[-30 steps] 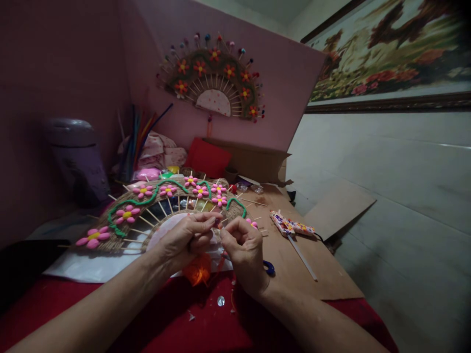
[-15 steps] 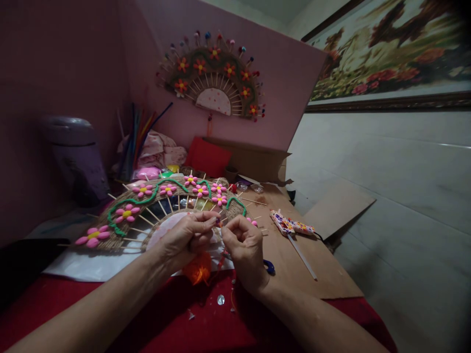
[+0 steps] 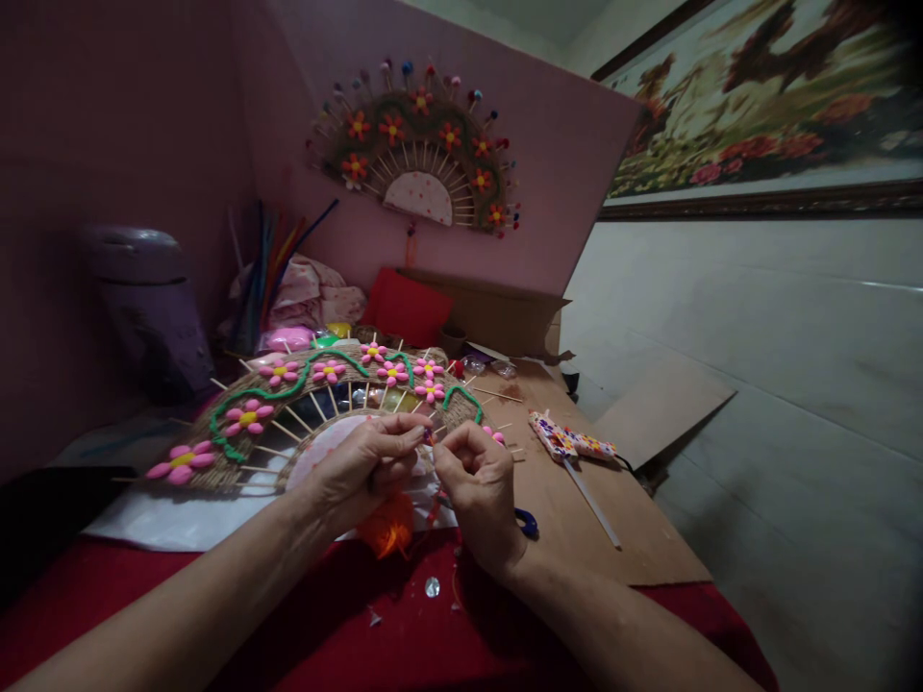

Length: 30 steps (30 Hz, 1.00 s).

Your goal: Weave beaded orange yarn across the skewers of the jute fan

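Note:
My left hand (image 3: 382,452) is closed in a pinch on a small dark purple piece (image 3: 428,435), perhaps a bead, with a trace of orange at it. Fingertips of my right hand (image 3: 472,471) pinch right beside that piece; what lies between them is too small to make out. Below the hands is a bundle of orange yarn (image 3: 386,529), partly covered by my left hand. Behind them lies a twine-wrapped fan (image 3: 216,471) with thin sticks, pink flowers and a wavy green strip. Blue-handled scissors (image 3: 527,523) show partly beside my right wrist.
A patterned hot glue gun (image 3: 569,440) rests on cardboard (image 3: 635,548) to the right. A similar finished fan (image 3: 418,144) hangs on the pink board. Pipe cleaners (image 3: 270,279) and a purple flask (image 3: 155,317) stand at the left. Scraps lie on the red cloth (image 3: 288,615).
Almost nothing differs. Both hands keep the same pinch at the same spot, and the things around them stay in place.

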Tool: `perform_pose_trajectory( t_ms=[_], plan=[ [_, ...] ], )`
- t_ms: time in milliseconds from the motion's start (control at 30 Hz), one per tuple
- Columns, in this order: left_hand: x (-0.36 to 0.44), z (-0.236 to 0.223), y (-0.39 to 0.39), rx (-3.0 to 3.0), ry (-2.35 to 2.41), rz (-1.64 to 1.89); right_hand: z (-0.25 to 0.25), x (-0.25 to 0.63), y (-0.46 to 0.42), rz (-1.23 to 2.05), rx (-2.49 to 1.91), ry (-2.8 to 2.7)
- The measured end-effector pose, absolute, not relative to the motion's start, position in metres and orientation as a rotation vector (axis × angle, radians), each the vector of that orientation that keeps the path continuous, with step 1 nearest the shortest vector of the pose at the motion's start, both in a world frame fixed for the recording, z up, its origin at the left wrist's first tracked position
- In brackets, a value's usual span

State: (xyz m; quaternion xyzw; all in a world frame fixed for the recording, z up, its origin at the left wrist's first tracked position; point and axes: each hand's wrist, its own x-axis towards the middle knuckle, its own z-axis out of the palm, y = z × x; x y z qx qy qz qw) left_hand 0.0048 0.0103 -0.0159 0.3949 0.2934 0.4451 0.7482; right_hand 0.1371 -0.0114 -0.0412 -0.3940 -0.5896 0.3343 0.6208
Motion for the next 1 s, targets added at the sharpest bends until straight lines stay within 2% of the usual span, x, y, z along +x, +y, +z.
perform_pose_trajectory(
  t_ms=[1000],
  plan=[
    [0.0056, -0.0156, 0.0091, 0.911, 0.602, 0.967, -0.0383, 0.1376, -0.0146, 0.706, -0.870, -1.352]
  ],
)
